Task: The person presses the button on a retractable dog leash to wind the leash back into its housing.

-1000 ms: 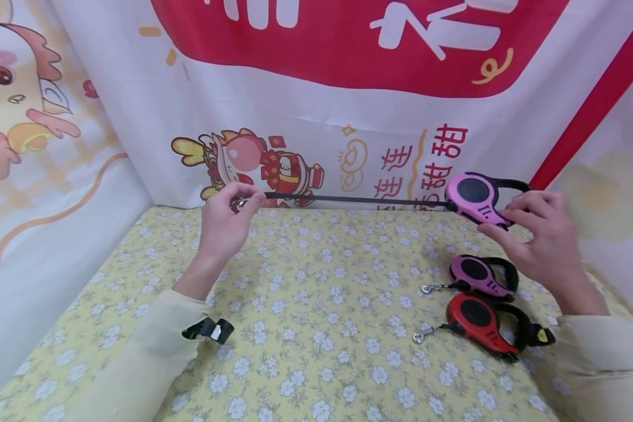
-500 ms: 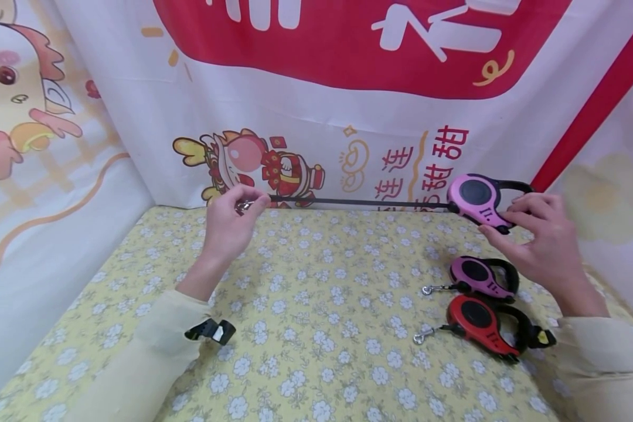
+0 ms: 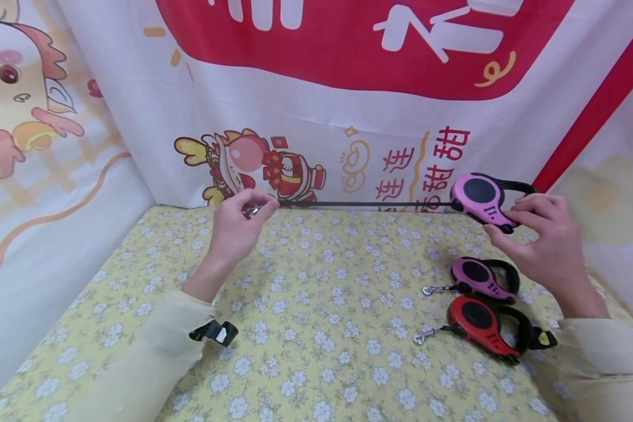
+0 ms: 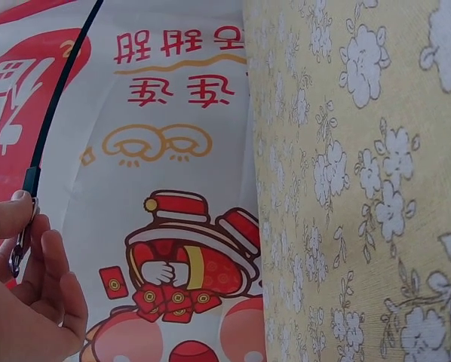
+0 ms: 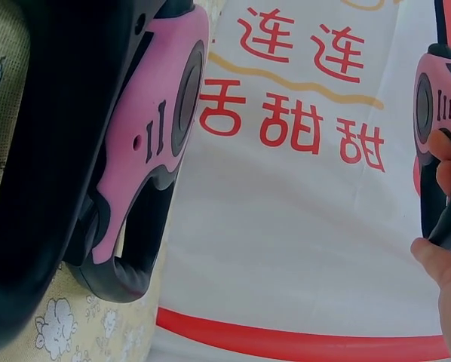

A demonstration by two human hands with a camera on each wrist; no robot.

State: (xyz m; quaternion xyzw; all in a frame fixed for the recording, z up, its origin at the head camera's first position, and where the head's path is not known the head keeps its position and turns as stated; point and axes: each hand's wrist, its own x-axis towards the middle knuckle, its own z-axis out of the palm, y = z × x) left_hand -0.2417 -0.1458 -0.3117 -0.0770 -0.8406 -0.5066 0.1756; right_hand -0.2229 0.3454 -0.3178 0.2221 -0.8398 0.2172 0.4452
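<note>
My right hand [image 3: 545, 240] holds a pink retractable dog leash [image 3: 477, 196] by its black handle, raised above the far right of the table. From its case a black strap [image 3: 366, 204] runs straight and taut to the left. At the strap's other end my left hand [image 3: 238, 225] pinches it between thumb and fingers, beside the metal clip [image 4: 17, 253] seen in the left wrist view. Below my right hand a second pink leash [image 3: 472, 271] and a red leash [image 3: 475, 316] lie on the table, their metal clips pointing left.
A yellow flowered cloth [image 3: 316, 328] covers the table. Behind it hangs a white and red printed curtain [image 3: 316, 105], and more printed cloth [image 3: 84, 193] stands at the left. A black band [image 3: 213, 333] sits at my left sleeve.
My left hand has moved a little right and down, still pinching the strap end. My right hand and the raised leash have shifted slightly right. The leashes on the table stay put.
</note>
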